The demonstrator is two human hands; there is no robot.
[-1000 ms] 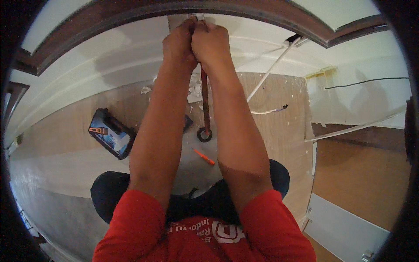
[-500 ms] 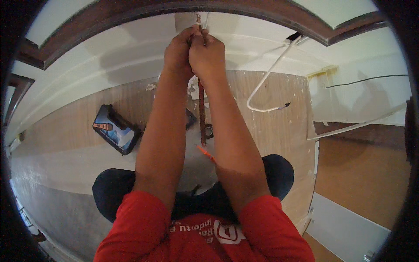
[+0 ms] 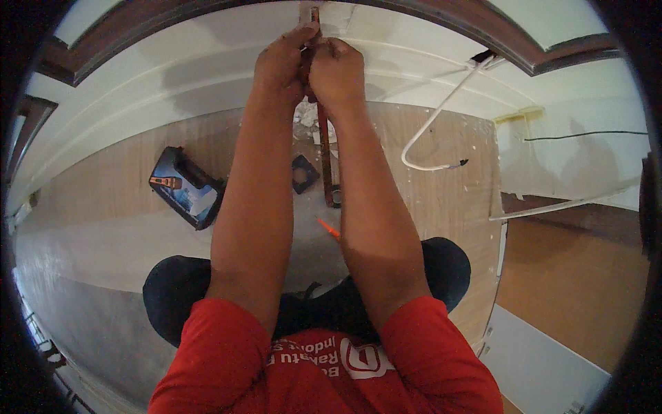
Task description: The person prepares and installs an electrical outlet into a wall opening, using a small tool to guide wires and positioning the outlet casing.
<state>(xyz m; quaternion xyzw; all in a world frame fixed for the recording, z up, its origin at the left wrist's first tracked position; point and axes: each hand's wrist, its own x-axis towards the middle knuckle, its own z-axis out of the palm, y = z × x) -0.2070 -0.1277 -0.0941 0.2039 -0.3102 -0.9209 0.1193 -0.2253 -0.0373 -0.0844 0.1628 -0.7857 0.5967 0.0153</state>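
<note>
A long, rusty metal bar [image 3: 323,148] runs up between my forearms toward the white wall. My left hand [image 3: 279,63] is closed around its upper part, with the thumb and fingertips near the bar's top. Close beside it, my right hand [image 3: 338,76] is curled in a fist on the same bar, a little lower. The palms and part of the bar are hidden by the fingers. Pale broken chips [image 3: 306,119] lie below the hands at the foot of the wall. The bar's lower end reaches near a roll of black tape [image 3: 336,196].
A black-and-blue box [image 3: 185,188] lies left of my forearm. A black square frame [image 3: 303,174] and an orange thin tool [image 3: 328,228] lie between my arms. At right, a white cable [image 3: 429,124] hangs from a wall hole. Dark wooden framing [image 3: 414,17] crosses above.
My hands have parted slightly, with the left now higher on the bar. The bar's lower end has shifted up and away from me. The black square frame shows more fully.
</note>
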